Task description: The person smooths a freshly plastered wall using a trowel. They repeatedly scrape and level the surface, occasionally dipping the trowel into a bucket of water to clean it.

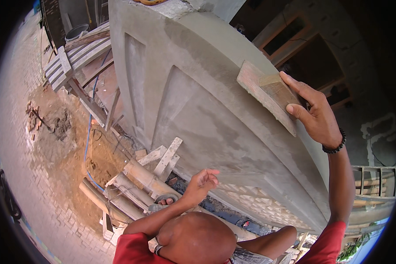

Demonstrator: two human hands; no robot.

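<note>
My right hand (314,112), with a dark beaded bracelet at the wrist, grips the block handle of a wooden plastering float (262,92). The float's flat board rests at the upper edge of a grey plastered wall (198,114) with recessed panels. Lower down, my left hand (201,185) hangs in front of the wall, its fingers loosely bent and apart, with nothing visible in them. Damp, darker patches show on the wall's face.
Bamboo poles (119,202) and short boards (167,158) lie beside my legs. Further left are a wooden trestle (81,57), a blue hose (89,149), a sandy mortar heap (59,125) and block paving (20,145). A metal railing (376,182) stands at the right.
</note>
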